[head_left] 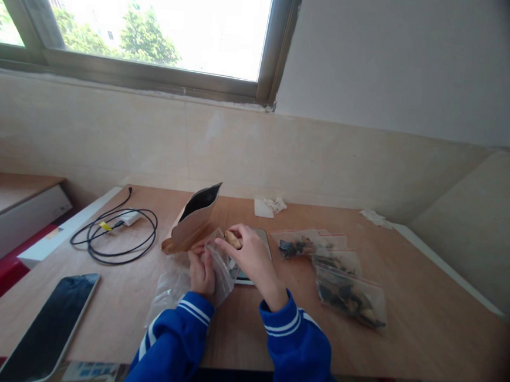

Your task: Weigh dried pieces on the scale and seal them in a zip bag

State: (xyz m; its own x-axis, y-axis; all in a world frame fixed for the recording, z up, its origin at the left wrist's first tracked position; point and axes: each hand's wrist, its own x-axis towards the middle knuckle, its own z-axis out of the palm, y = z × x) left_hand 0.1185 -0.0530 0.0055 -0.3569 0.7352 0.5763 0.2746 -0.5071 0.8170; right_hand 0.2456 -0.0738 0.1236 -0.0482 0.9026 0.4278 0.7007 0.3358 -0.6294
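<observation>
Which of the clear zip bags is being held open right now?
The empty bag in the left hand; the right hand holds a brown piece at its mouth. The filled bags lie flat to the right, untouched.

A dark-screened tablet (47,328) lies at the near left corner of the wooden surface (424,339). Farther back, a coiled black cable (114,236) joins a small white charger (130,217). 2 crumpled white tissues (269,206) (375,218) rest by the tiled wall.

Two hands (231,263) (three filled bags (352,299))
</observation>
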